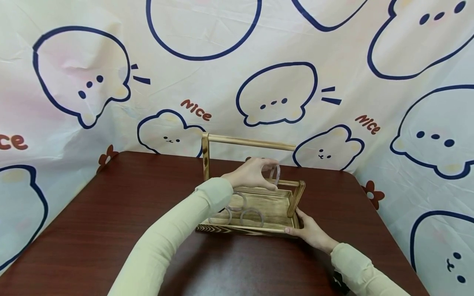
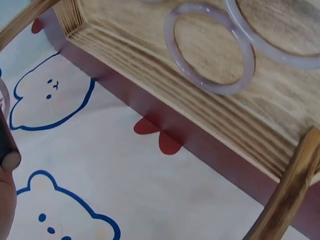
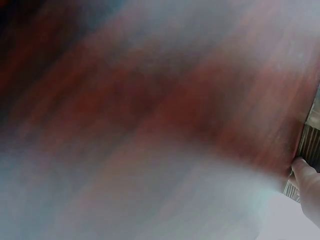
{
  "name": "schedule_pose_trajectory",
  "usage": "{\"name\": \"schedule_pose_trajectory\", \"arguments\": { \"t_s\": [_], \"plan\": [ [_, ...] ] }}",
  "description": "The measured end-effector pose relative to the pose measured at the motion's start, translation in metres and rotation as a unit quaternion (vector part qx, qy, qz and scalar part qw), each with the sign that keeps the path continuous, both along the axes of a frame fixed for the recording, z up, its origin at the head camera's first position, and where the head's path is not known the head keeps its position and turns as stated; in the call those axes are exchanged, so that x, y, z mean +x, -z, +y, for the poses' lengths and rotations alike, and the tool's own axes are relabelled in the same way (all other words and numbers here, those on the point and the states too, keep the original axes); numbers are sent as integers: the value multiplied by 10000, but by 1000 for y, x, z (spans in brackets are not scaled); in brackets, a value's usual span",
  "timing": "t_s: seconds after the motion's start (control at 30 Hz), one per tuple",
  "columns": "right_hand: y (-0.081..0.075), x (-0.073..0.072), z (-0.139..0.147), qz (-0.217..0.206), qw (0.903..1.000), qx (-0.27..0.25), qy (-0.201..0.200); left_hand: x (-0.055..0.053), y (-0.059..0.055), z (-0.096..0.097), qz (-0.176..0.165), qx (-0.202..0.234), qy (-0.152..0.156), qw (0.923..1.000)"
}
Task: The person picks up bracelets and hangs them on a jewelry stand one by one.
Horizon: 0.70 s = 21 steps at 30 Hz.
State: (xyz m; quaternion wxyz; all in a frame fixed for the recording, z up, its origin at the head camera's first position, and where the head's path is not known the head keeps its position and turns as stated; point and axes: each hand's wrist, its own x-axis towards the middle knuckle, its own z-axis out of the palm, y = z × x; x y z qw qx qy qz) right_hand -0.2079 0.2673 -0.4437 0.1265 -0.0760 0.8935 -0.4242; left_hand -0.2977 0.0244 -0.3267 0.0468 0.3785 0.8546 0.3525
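Observation:
My left hand (image 1: 253, 173) reaches over a wooden stand and pinches a translucent, pale lilac bangle (image 1: 278, 174) between thumb and fingers. It overlaps the stand's lower rod (image 1: 290, 182), near that rod's right end. Several similar bangles lie in the stand's shallow tray (image 1: 275, 204), one of them the front-right bangle (image 1: 242, 216). The left wrist view shows a bangle (image 2: 170, 37) close up on the tray floor, partly under another bangle (image 2: 295, 61). At the tray's front right corner, my right hand (image 1: 312, 231) grips the edge, thumb on the front rim.
A taller rod (image 1: 252, 142) spans the back of the stand above the lower one. The stand rests on a dark red-brown table (image 1: 122, 209). A cartoon-printed cloth (image 1: 207, 82) hangs behind and at both sides. Most of the right wrist view is blurred.

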Motion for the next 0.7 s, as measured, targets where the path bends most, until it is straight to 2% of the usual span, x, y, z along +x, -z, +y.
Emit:
{"name": "schedule_pose_trajectory", "arguments": {
  "t_s": [0.33, 0.53, 0.7],
  "plan": [
    [2, -1, 1, 11, 10000, -34, 3, 2, 6, 6, -51, 179, 4, 9998],
    [2, -1, 1, 26, 10000, -52, -21, 1, 8, 8, -23, -63, 70, 10000],
    [2, -1, 2, -41, 10000, -54, -6, 0, 7, 12, 269, -297, 186, 9990]
  ]
}}
